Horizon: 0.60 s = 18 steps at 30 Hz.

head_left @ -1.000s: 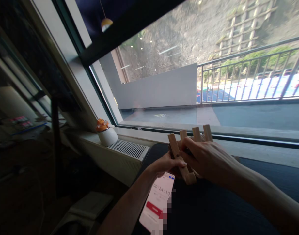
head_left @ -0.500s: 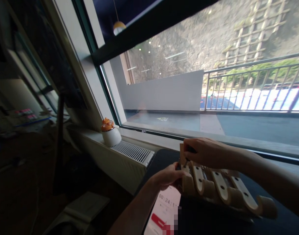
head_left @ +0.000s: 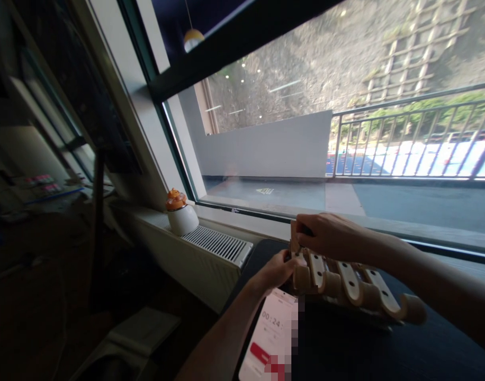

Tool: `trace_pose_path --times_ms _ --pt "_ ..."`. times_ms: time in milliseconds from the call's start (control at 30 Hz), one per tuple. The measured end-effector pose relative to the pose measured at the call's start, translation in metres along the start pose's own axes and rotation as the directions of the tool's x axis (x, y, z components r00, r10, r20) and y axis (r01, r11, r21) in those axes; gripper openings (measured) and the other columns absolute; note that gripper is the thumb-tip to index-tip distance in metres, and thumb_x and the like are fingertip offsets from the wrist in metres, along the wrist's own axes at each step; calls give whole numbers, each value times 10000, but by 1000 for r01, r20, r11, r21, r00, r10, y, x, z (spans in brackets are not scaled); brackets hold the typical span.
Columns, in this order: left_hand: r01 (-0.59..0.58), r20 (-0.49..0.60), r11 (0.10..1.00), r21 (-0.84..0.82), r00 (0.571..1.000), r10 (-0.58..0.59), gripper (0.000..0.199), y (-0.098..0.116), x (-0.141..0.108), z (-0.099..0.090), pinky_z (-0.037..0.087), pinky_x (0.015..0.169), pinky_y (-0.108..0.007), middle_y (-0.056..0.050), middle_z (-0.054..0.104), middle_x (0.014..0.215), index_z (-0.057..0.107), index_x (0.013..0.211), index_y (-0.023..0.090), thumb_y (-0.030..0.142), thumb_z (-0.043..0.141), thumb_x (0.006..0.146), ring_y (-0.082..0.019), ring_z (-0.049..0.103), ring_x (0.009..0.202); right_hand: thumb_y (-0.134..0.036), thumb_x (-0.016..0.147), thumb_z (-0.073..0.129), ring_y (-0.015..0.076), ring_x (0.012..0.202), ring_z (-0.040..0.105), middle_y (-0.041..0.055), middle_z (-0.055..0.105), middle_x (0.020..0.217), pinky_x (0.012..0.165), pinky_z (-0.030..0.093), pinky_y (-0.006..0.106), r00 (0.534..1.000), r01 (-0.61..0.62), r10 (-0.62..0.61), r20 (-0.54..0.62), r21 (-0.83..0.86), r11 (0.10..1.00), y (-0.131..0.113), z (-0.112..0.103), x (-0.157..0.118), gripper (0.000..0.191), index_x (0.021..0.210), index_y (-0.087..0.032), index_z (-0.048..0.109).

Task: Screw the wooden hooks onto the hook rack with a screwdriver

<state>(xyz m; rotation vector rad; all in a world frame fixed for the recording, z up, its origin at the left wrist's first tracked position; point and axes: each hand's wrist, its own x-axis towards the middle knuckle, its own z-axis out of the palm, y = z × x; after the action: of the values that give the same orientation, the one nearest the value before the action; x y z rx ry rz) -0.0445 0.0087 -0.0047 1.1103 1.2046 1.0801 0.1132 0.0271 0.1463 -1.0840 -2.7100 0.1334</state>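
A wooden rack with several curved hooks [head_left: 349, 281] lies on a dark surface, with dark screw holes down each hook strip. My left hand [head_left: 277, 271] is closed around the rack's left end, thumb pressed on top of the nearest hook. Over that same end, my right hand [head_left: 324, 232] is closed on what looks like a small screwdriver [head_left: 306, 229] with a black handle. Its thin shaft points down at the leftmost strip; the fingers mostly hide the tool and I cannot tell whether the tip sits in a screw.
A phone [head_left: 268, 323] showing a timer lies below my left wrist. The dark tabletop [head_left: 346, 349] runs beneath the rack. Beyond the left edge stands a white radiator [head_left: 214, 246] bearing a white pot with an orange top [head_left: 182, 218]. A large window [head_left: 266, 153] rises behind.
The rack and both hands sit slightly higher and further left in view, as the view has shifted a little. Both hands keep their holds.
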Motion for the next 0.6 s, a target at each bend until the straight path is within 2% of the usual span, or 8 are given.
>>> trace_pose_path --times_ms 133,333,500,600 --pt "32 54 999 -2 998 -32 465 -2 9 -5 428 631 -240 -48 672 866 645 1075 104 320 726 672 -149 592 731 -289 880 477 161 610 599 34 691 732 550 332 261 1000 -16 16 27 -5 1000 2 9 1 194 853 -218 655" --pt "26 55 999 -19 998 -25 501 -5 7 -2 433 650 -251 -55 665 899 626 1091 98 332 716 657 -150 592 753 -318 893 475 176 643 612 40 686 747 559 341 267 999 -31 31 7 -8 999 4 14 -6 194 865 -211 635" --pt "-5 51 999 -39 999 7 524 -2 -1 5 441 674 -260 -64 660 936 607 1093 98 336 725 641 -166 606 793 -322 897 459 161 595 584 17 677 713 530 321 264 1000 -20 20 2 13 1000 6 11 -15 193 846 -222 616" --pt "-21 43 999 -42 999 23 530 2 -8 11 447 684 -263 -66 654 927 589 1093 95 337 743 647 -170 613 793 -301 886 466 152 595 579 2 679 706 539 328 260 1000 -3 3 8 27 1000 5 3 -20 173 842 -230 618"
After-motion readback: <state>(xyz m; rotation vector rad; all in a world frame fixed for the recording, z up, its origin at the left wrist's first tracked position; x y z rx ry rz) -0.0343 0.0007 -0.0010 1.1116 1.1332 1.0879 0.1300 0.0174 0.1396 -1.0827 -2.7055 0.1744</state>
